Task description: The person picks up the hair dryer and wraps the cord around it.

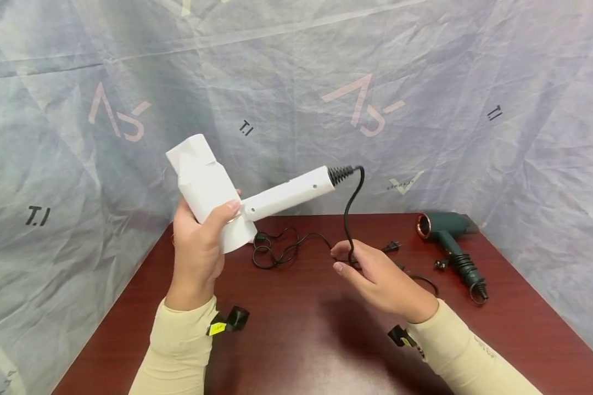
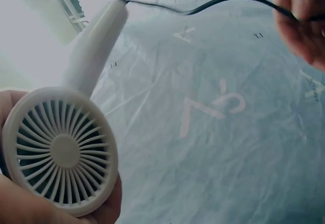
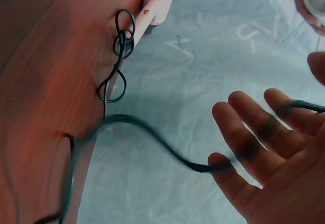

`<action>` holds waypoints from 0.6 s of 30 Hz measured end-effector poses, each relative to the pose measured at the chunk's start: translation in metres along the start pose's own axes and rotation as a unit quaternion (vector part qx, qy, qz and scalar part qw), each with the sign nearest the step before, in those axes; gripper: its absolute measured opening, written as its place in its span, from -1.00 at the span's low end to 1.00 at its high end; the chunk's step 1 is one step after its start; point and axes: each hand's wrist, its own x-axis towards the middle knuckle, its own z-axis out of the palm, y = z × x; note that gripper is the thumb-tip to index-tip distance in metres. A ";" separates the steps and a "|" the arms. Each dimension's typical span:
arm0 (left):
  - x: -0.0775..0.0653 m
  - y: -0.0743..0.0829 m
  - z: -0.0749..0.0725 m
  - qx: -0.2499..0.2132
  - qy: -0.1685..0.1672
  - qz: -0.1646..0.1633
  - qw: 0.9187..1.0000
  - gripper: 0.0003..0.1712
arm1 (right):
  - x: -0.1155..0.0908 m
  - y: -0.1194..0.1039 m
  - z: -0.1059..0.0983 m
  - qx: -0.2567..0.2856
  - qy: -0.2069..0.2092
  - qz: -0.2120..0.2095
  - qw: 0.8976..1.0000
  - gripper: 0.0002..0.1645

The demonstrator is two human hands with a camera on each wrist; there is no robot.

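My left hand (image 1: 195,252) grips a white hair dryer (image 1: 202,184) by its barrel, raised above the table. Its handle slants up to the right, and the round slotted grille (image 2: 65,150) at one end of the barrel faces the left wrist camera. From the ribbed sleeve (image 1: 341,174) at the handle's end, a black cord (image 1: 347,211) hangs down to my right hand (image 1: 382,280). In the right wrist view the cord runs across the loosely extended fingers (image 3: 246,145), which are spread apart. Beyond them it curves down toward the table.
A dark green hair dryer (image 1: 447,222) with its cord wrapped round the handle lies at the right of the red-brown table (image 1: 281,329). A pink hair dryer (image 3: 161,5) with looped black cord (image 3: 122,46) lies at the back left. A two-pin plug (image 1: 391,247) rests beyond my right hand.
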 end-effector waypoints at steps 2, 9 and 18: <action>-0.001 0.002 0.000 -0.029 0.006 0.012 1.000 -0.53 | 0.000 0.001 0.004 0.005 0.006 -0.011 1.000 -0.82; -0.003 0.007 -0.003 -0.041 0.051 0.058 0.996 -0.47 | -0.001 -0.003 0.012 -0.004 -0.017 -0.044 0.999 -0.90; 0.004 0.012 -0.003 -0.070 0.072 0.110 0.989 -0.46 | -0.006 -0.011 0.011 -0.052 0.002 -0.075 0.996 -0.92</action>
